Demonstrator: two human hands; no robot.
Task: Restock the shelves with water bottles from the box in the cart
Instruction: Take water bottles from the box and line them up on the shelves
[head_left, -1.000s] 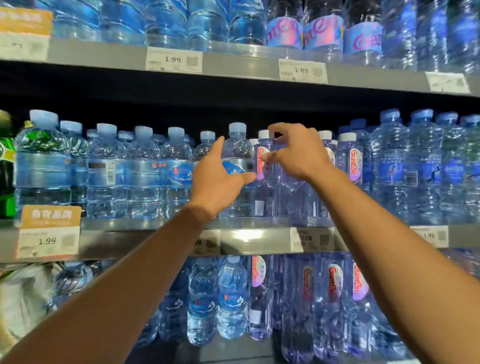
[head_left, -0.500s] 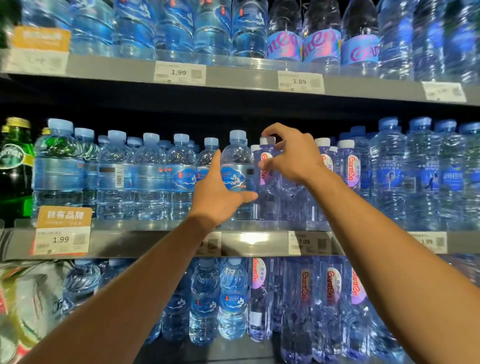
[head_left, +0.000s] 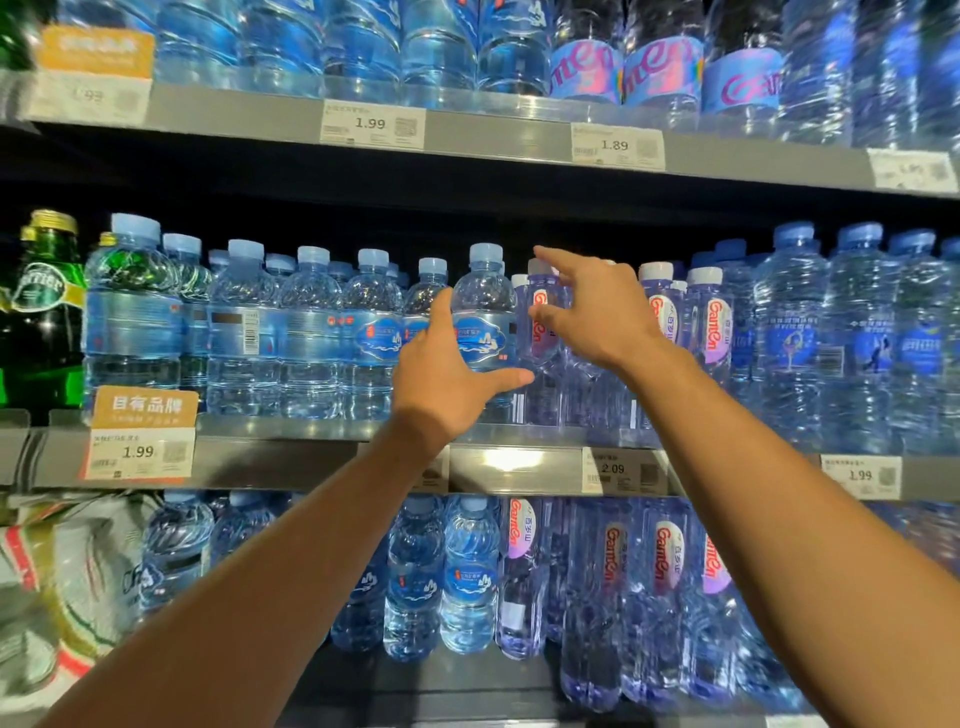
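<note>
On the middle shelf stands a clear water bottle with a blue label and a pale blue cap. My left hand frames its lower part, forefinger straight up its left side and thumb stretched across its front. Just right of it stands a slim bottle with a pink-lettered label. My right hand hovers at its neck with forefinger and thumb spread apart, gripping nothing. The cart and the box are out of view.
Rows of water bottles fill the top shelf, the middle one and the bottom one. Green glass bottles stand at the far left. Price tags line the shelf edges. Wrapped multipacks lie at the lower left.
My right hand's forefinger and thumb have spread apart from their earlier pinch at the slim bottle's top. My left hand stays at the blue-labelled bottle. The view has shifted slightly.
</note>
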